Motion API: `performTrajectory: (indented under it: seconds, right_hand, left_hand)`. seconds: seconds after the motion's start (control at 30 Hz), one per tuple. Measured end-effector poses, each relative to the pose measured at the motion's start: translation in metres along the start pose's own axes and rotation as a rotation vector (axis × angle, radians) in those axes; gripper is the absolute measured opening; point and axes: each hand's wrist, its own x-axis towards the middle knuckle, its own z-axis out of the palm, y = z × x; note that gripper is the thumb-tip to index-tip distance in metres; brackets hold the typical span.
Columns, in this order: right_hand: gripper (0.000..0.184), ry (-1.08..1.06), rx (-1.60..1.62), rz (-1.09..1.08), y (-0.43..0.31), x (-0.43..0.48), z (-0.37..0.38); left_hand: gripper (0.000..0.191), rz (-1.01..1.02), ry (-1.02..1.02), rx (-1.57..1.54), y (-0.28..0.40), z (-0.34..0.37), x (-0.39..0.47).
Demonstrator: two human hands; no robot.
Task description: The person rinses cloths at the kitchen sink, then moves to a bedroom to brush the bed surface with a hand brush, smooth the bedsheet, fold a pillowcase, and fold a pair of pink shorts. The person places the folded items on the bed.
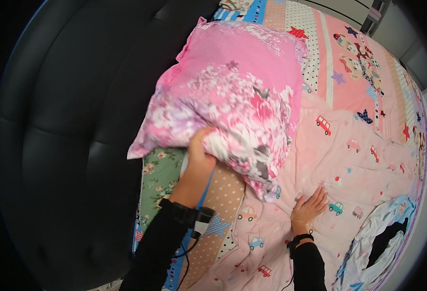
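A pink pillow (242, 83) in a floral pillowcase lies beside the black headboard. My left hand (200, 151) grips its near edge, thumb on top and fingers hidden beneath the fabric. That edge looks raised a little above the bed. Spread flat, my right hand (310, 207) presses on a pale pink blanket (344, 160) printed with small cars. Nothing is held in that hand. Under the pillow's near side show a green floral cloth (160, 167) and a tan polka-dot part of the bed sheet (224, 185).
A black padded headboard (64, 109) runs along the left. Crumpled white and blue clothing (362, 240) lies at the right bed edge. The patterned bed sheet (348, 72) with stars and bears covers the far side. A dark cable (188, 262) hangs by my left wrist.
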Motion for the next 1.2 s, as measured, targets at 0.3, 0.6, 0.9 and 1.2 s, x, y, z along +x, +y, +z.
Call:
performTrajectory:
  seconds: [0.3,0.6,0.9,1.2]
  right_hand:
    - [0.061,-0.033,0.021,0.014,-0.001,-0.001,-0.001]
    - [0.061,-0.029,0.020,0.009,0.000,0.000,-0.001]
    - [0.060,-0.051,0.016,0.013,0.002,-0.002,0.000]
    - [0.061,-0.058,0.025,0.009,0.003,-0.004,-0.001]
  left_hand:
    - [0.039,0.235,-0.426,-0.087,0.059,0.011,0.035]
    - [0.048,0.166,-0.140,-0.137,-0.033,-0.058,0.029]
    - [0.040,0.388,-0.339,-0.082,0.049,0.050,0.052]
    - [0.046,0.381,-0.319,-0.191,0.026,0.019,0.093]
